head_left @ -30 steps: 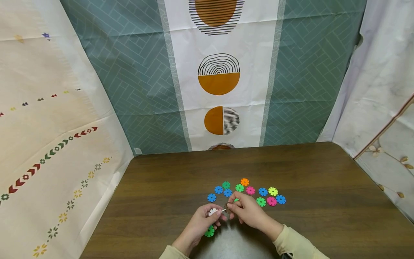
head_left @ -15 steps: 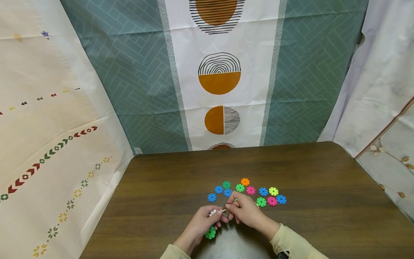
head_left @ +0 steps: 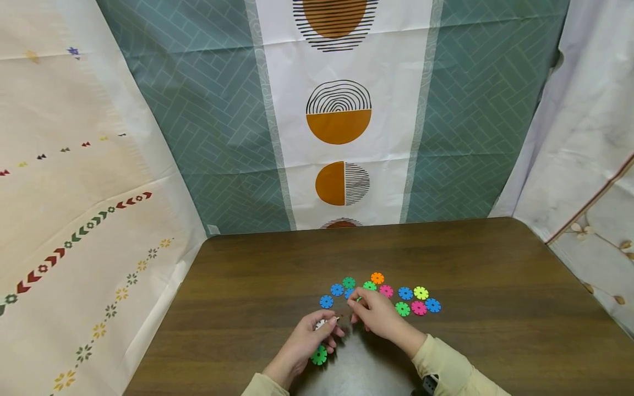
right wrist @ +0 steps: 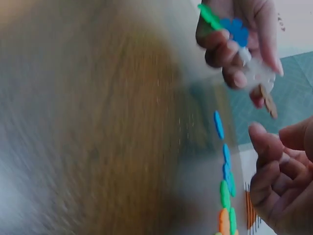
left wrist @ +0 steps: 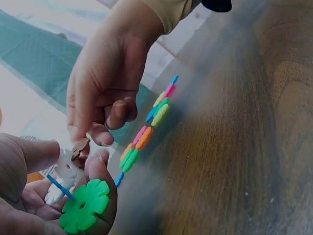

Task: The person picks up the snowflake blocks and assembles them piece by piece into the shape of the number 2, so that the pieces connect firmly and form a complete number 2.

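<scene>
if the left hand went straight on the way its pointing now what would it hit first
Probably the right hand, which lies just ahead of the left hand and its joined pieces; depth between them is hard to judge.

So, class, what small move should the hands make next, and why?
Probably the right hand should pick up a loose blue disc from the table. That hand appears to hold nothing and is near the loose discs, while the left hand holds a chain whose brown disc already appears attached to the white disc.
</scene>
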Motion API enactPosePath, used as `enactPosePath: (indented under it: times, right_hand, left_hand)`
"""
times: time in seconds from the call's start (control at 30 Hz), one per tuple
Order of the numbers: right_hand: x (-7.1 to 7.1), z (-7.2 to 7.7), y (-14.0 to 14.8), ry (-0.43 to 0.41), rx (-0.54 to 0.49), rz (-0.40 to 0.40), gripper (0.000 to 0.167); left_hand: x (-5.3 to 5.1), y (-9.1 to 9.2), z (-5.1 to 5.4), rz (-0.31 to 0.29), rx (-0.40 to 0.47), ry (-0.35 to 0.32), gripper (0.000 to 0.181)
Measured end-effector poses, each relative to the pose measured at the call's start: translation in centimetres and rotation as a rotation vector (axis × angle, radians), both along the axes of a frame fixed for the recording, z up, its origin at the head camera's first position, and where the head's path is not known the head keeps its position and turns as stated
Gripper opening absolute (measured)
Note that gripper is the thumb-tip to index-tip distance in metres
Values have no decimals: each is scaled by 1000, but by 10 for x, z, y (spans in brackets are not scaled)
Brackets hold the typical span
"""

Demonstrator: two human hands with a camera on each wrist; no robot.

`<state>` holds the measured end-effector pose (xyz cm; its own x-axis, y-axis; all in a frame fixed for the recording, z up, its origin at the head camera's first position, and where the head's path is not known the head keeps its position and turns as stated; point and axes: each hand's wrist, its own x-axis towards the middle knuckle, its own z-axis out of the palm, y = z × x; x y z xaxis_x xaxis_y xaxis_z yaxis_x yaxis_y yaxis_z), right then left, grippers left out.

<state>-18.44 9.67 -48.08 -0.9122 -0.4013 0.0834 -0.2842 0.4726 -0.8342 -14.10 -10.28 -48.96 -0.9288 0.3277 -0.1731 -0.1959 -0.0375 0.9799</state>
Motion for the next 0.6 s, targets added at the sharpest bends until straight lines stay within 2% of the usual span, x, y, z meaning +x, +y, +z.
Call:
enactPosePath:
  times: [0.13, 0.23, 0.33, 0.43, 0.6]
  right_hand:
    - [-10, -3, -3, 191, 180, -82, 2]
    - [-16, -4, -6, 321, 330, -94, 13]
    - [-22, -6, -9, 408, 447, -73, 23]
    - [-26, -7, -11, 444, 520, -61, 27]
    - [-29, -9, -11, 435, 557, -72, 23]
  left_hand:
    - [1, -3, 1, 39, 3, -6, 33]
    - [1, -4, 2, 58, 10, -20, 30]
    - [1, -5, 3, 67, 24, -35, 27]
    - [2, -5, 4, 66, 36, -48, 26]
    - [3, -6, 3, 57, 46, -39, 37]
